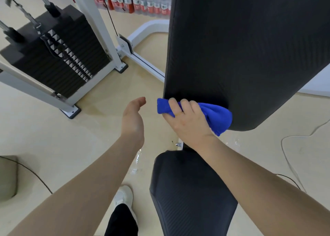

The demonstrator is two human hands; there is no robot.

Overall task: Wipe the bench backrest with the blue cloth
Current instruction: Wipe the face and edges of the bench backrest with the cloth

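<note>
Head view. Bench backrest (250, 53): long black pad, textured, rising from the middle of the scene to the far right. Blue cloth (217, 116): bunched, pressed against the near lower edge of the backrest. Right hand (187, 123): fingers curled over the cloth, gripping it, a thin ring shown on one finger. Left hand (133, 121): held apart to the left of the cloth, fingers relaxed and slightly curved, nothing held. Seat pad (189, 191): black, near, under the right forearm.

Step in hand, as judged: wiping of the backrest at its lowest part. Best done with the cloth spread flatter so more fabric is laid on the pad, firm even pressure kept, strokes overlapped across the full width and carried toward the far end, edges included.

Hidden or unclear: top of the backrest cut off by the frame; its underside and frame not shown; cloth partly covered by the fingers; dirt or damp on the pad not to be made out; weight stack (53, 53) at far left blurred
</note>
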